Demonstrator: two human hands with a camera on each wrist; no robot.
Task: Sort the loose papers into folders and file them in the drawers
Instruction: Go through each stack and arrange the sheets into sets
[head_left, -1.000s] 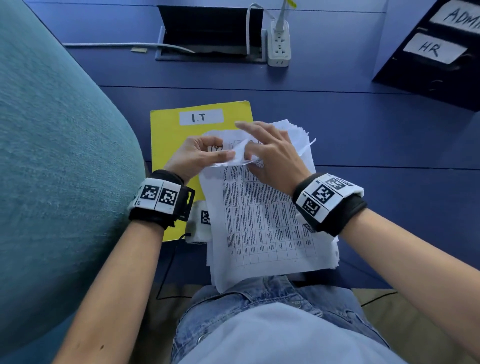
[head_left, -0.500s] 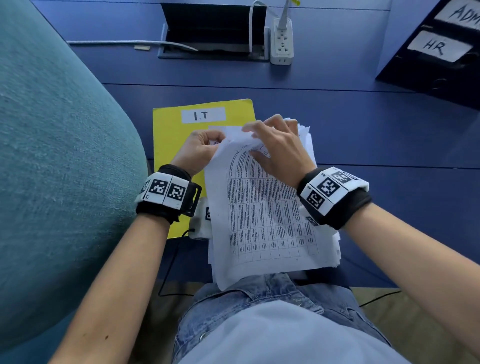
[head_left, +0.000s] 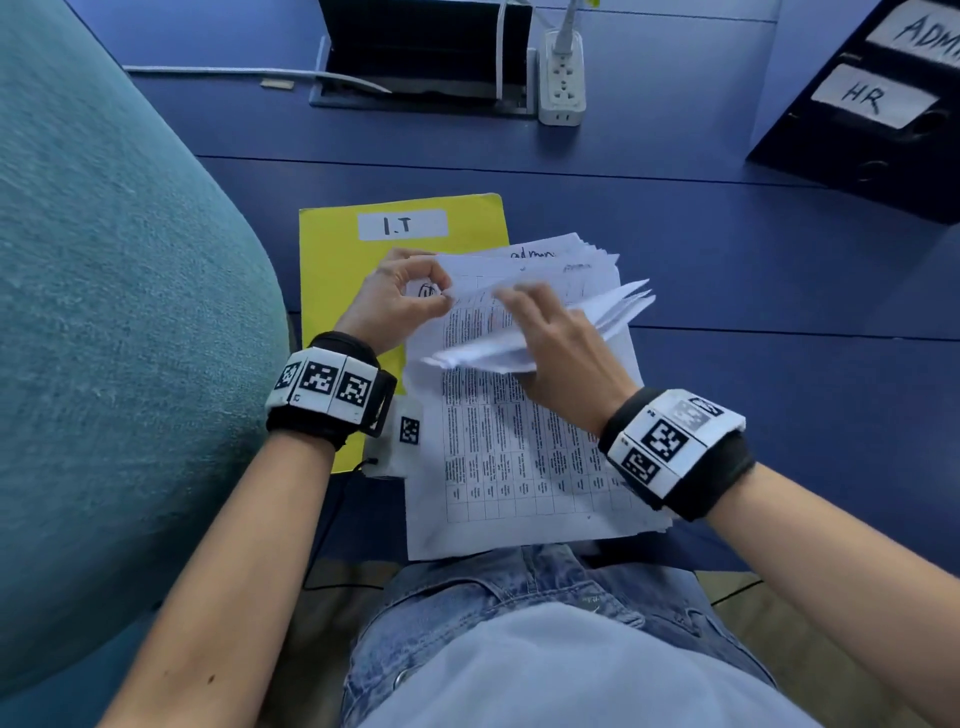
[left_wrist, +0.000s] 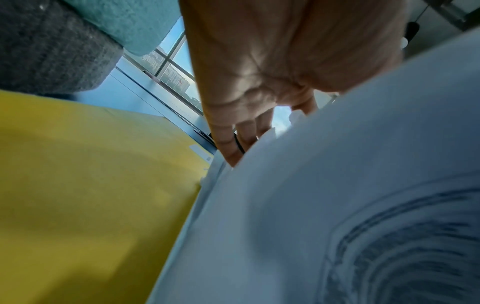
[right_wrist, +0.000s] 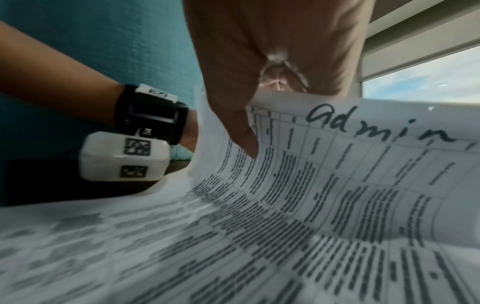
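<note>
Left hand: the left hand (head_left: 402, 299) sits at the far left corner of the paper stack (head_left: 524, 457), thumb and fingertips pinching the corner of a sheet where a circled mark shows.
Right hand: the right hand (head_left: 558, 353) is curled round a bundle of lifted sheets (head_left: 597, 319), thumb under and fingers over, bending them up off the stack.
Change: half a second ago the sheets lay nearly flat under the right hand; now their far ends are raised and fanned, and sheets marked "admin" show beneath.
Reading: the right wrist view shows "admin" handwritten at the top of a curled table sheet (right_wrist: 337, 164).
Stack: it lies at the near edge of the blue desk (head_left: 727, 260), overhanging toward the person's lap, its left edge overlapping the yellow folder.
Yellow folder: the folder (head_left: 353, 270) labelled "I.T" lies flat and closed, left of the stack.
Drawers: a black drawer unit (head_left: 883, 119) with "HR" and "ADM…" labels stands at the far right corner, well apart from the papers.
Meaning: I take it the person is leafing through headings to separate departments; nothing looks filed yet.
</note>
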